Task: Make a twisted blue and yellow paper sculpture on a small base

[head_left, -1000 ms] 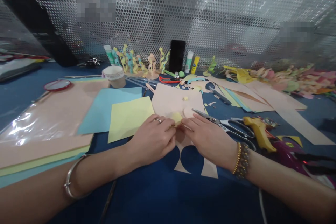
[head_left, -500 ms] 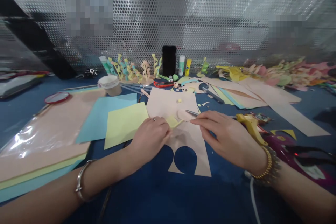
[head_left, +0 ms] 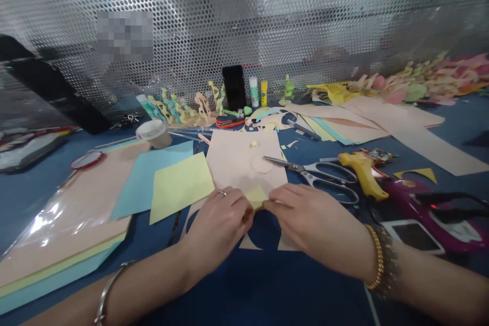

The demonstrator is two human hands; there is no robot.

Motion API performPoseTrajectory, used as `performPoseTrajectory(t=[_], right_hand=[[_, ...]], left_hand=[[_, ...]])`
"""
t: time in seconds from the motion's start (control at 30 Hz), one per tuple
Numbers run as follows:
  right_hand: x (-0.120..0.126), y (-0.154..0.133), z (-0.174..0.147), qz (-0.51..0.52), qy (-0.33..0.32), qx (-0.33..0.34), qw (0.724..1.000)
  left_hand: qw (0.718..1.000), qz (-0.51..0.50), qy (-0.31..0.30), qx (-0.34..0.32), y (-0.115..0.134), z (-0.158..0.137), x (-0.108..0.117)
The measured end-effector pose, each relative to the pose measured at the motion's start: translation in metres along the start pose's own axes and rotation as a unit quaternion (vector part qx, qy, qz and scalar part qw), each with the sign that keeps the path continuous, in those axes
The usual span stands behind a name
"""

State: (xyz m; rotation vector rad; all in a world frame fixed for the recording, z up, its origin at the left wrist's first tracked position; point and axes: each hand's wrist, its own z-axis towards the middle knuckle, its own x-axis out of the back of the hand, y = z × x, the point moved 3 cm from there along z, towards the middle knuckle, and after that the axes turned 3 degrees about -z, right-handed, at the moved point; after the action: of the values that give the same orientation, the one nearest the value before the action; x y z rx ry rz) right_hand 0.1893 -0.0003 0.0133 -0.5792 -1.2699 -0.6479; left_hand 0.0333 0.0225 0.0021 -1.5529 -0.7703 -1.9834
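A small yellow paper piece (head_left: 256, 194) is located between the two hands, over the near part of a pale pink sheet (head_left: 237, 160). The left hand (head_left: 221, 226) is drawn narrow, fingers bent, and grips the left end of the piece. The right hand (head_left: 309, 219) pinches the right end between thumb and fingers; the exact contact points are partly hidden by the fingers.

Round cut-outs are visible in pink paper below the hands — the blue tabletop (head_left: 229, 305) shows through them. A pale pink disc (head_left: 262, 164) lies on the sheet, beyond the yellow piece. The scissors (head_left: 296, 167) lie to the right, slightly open, with the blade tips over the disc and the handles on the table.

A yellow glue gun (head_left: 359, 168) lies beside the scissor handles, near a purple device (head_left: 420, 198) with a lit red spot. To the left, a yellow sheet (head_left: 182, 188) overlaps a light blue sheet (head_left: 133, 191).

At the rear, a black phone (head_left: 234, 86) stands upright before a perforated metal panel (head_left: 198, 25); a green-and-white glue stick (head_left: 254, 92) and a yellow glue stick (head_left: 264, 93) stand to its right.
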Motion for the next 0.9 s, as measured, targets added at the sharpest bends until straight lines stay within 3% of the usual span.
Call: performPoseTrajectory(t=[0.3, 0.5, 0.7, 0.9], right_hand=[[-0.015, -0.011, 0.002, -0.041, -0.010, 0.045, 0.998], [-0.014, -0.010, 0.011, -0.081, -0.025, 0.055, 0.995], [-0.024, -0.011, 0.017, -0.130, -0.024, 0.084, 0.988], [-0.011, 0.000, 0.019, -0.138, 0.016, 0.055, 0.989]], left_hand=[[0.998, -0.047, -0.035, 0.015, -0.007, 0.000, 0.003], [0.995, -0.085, 0.052, 0.021, -0.015, -0.020, 0.022], [0.997, -0.015, -0.018, -0.067, -0.001, -0.033, 0.011], [0.992, 0.064, -0.020, -0.105, 0.000, -0.033, 0.001]])
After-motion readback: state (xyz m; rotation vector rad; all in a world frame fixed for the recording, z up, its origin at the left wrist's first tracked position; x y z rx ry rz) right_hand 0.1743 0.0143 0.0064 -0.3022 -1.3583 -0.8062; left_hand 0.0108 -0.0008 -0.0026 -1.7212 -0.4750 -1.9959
